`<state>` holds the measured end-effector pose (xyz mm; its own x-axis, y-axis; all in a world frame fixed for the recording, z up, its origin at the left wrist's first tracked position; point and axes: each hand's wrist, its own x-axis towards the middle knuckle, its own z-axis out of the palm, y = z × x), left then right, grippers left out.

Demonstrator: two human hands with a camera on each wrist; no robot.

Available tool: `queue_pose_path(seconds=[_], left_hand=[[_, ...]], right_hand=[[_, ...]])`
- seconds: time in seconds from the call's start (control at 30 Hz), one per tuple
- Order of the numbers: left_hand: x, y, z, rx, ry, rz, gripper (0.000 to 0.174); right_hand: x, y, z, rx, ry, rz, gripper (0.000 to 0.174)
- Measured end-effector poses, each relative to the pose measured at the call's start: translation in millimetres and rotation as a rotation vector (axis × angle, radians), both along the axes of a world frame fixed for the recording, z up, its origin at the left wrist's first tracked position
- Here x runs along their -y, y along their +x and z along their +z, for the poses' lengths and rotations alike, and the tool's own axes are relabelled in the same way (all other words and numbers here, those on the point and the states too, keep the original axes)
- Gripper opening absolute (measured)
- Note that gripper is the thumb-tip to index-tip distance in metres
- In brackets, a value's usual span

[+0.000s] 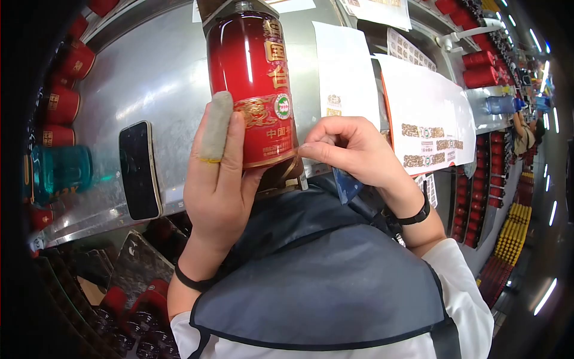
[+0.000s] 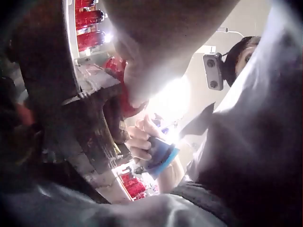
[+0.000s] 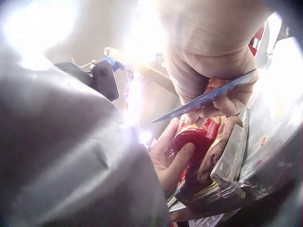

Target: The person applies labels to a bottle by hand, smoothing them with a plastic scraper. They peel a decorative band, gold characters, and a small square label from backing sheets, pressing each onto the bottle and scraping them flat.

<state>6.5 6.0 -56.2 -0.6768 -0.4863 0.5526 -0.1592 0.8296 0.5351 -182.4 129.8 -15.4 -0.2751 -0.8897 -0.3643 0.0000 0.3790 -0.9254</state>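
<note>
A glossy red bottle (image 1: 248, 72) with gold characters lies in a holder on the metal table, its base toward the person. The left hand (image 1: 218, 179) grips its lower end, thumb beneath and fingers along the side; one finger wears a grey cover (image 1: 216, 125). At the label's lower right edge, the right hand (image 1: 353, 149) pinches with thumb and index finger; whether it holds a bit of label cannot be told. A blue flat blade-like piece (image 3: 203, 100) is held in the right hand's other fingers, also seen in the left wrist view (image 2: 161, 153).
A black phone (image 1: 140, 170) lies on the table at the left, near a teal container (image 1: 63, 173). White printed sheets (image 1: 427, 113) lie to the right of the bottle. Red bottles and cans stand along the far left and right, with more bottles below the table at lower left.
</note>
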Motion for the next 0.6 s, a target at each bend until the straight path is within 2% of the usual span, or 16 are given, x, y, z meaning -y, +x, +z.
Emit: queue_pose_path(seconds=[0.13, 0.27, 0.37, 0.43, 0.53, 0.6], left_hand=[[-2, 5, -7, -0.012, 0.117, 0.033, 0.070], [-1, 8, -17, -0.040, 0.087, 0.033, 0.065], [-3, 11, -23, -0.041, 0.159, 0.027, 0.063], [-5, 11, -30, -0.118, 0.346, 0.048, 0.066], [-6, 15, -30, -0.059, 0.472, 0.022, 0.060], [-5, 14, -27, -0.045, 0.428, 0.022, 0.059]], right_hand=[[6, 1, -2, -0.031, 0.023, 0.057, 0.008], [8, 2, -4, -0.074, -0.002, 0.090, 0.011], [8, 2, -9, -0.119, -0.043, 0.081, 0.019], [7, 3, -8, -0.103, -0.039, 0.073, 0.019], [6, 1, -6, -0.083, -0.032, 0.063, 0.019], [4, 0, -4, -0.075, -0.031, 0.058, 0.019]])
